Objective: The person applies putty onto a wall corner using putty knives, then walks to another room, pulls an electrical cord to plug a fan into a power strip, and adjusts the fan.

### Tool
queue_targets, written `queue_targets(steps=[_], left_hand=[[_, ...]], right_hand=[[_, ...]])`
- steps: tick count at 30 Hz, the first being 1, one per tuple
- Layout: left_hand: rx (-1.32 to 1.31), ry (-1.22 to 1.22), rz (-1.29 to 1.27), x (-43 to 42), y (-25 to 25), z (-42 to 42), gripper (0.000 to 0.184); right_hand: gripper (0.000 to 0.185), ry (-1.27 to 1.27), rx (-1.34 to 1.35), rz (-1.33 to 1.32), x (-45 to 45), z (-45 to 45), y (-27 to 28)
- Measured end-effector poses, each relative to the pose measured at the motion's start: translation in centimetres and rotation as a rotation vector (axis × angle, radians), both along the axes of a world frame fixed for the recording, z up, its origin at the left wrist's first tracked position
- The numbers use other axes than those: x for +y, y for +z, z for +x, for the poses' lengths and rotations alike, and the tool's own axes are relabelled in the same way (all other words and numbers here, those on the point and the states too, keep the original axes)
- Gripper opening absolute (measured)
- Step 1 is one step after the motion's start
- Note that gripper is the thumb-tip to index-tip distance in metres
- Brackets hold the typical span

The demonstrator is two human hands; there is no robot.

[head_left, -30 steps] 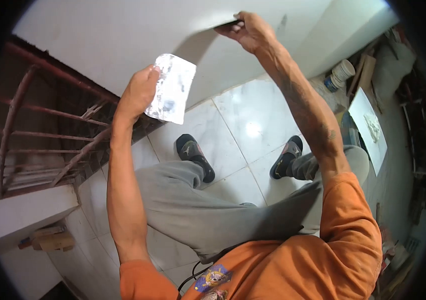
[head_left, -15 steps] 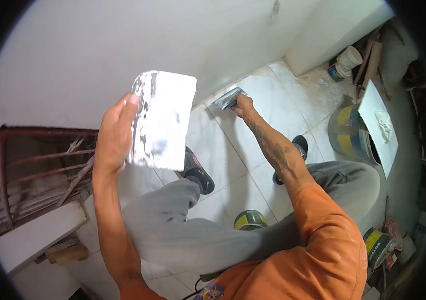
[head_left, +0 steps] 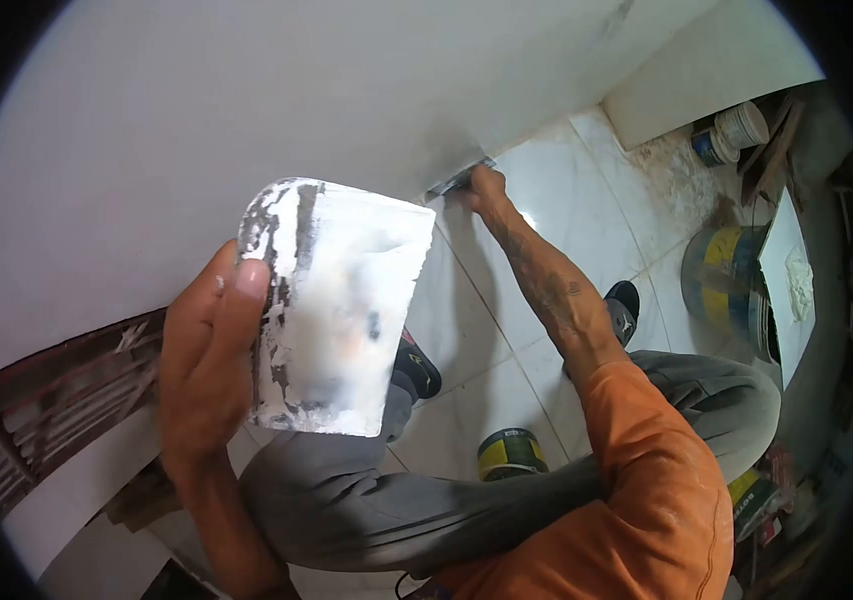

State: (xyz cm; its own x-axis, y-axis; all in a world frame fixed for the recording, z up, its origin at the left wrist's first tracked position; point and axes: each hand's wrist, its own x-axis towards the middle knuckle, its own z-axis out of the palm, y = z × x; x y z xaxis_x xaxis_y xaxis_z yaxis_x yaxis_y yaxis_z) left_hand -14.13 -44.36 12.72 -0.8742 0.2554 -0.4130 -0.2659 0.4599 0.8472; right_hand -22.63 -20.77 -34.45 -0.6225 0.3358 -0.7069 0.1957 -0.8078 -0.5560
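My left hand (head_left: 212, 350) grips the left edge of a flat metal plate (head_left: 342, 310) smeared with white paste, its thumb lying on the face. Farther off, my right hand (head_left: 485, 188) is closed on a metal trowel (head_left: 459, 180), whose blade is at the foot of the white wall (head_left: 277, 110), where it meets the tiled floor (head_left: 537, 230). My right fingers are partly hidden behind the hand.
A large bucket (head_left: 722, 275) at the right bears a white board (head_left: 785, 285) with a lump of paste. A smaller tub (head_left: 512, 453) stands near my legs. White pots (head_left: 742, 125) lie by the far corner. A reddish metal grille (head_left: 57, 400) is at the left.
My right hand has come down from the wall with the trowel to the wall's foot. My left hand and the plate appear nearer and larger. The view has shifted, showing the bucket and tub.
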Motion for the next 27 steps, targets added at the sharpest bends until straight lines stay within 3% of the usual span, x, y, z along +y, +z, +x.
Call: queue_targets(steps=[2,4,7,14,19,22,25,27], left_hand=[[0.019,-0.014,-0.032,0.0,0.2,0.2,0.036],[0.087,-0.040,-0.069,0.1,0.5,0.8,0.035],[0.112,0.087,-0.007,0.8,0.7,1.8,0.035],[0.108,-0.022,0.181,-1.2,-0.7,1.8,0.033],[0.099,-0.046,0.246,-2.1,-0.8,1.7,0.032],[0.087,-0.059,0.292,-1.6,-1.0,1.9,0.032],[0.119,-0.091,0.255,-2.2,-2.2,1.2,0.033],[0.121,-0.080,0.252,-2.2,-2.1,1.4,0.033]], right_hand=[[0.031,-0.001,0.028,-0.030,0.2,-0.4,0.3],[0.030,0.025,-0.039,-0.020,0.9,0.4,6.0],[0.032,0.030,0.053,-0.066,2.1,0.4,9.4],[0.037,0.120,0.217,-0.061,4.0,0.5,20.0],[0.029,0.108,0.289,-0.021,4.1,-0.3,28.0],[0.025,0.179,0.344,0.059,6.1,-2.7,30.5],[0.021,0.394,0.416,0.457,5.8,-2.0,35.3],[0.019,0.231,0.363,0.363,4.4,-1.4,38.7]])
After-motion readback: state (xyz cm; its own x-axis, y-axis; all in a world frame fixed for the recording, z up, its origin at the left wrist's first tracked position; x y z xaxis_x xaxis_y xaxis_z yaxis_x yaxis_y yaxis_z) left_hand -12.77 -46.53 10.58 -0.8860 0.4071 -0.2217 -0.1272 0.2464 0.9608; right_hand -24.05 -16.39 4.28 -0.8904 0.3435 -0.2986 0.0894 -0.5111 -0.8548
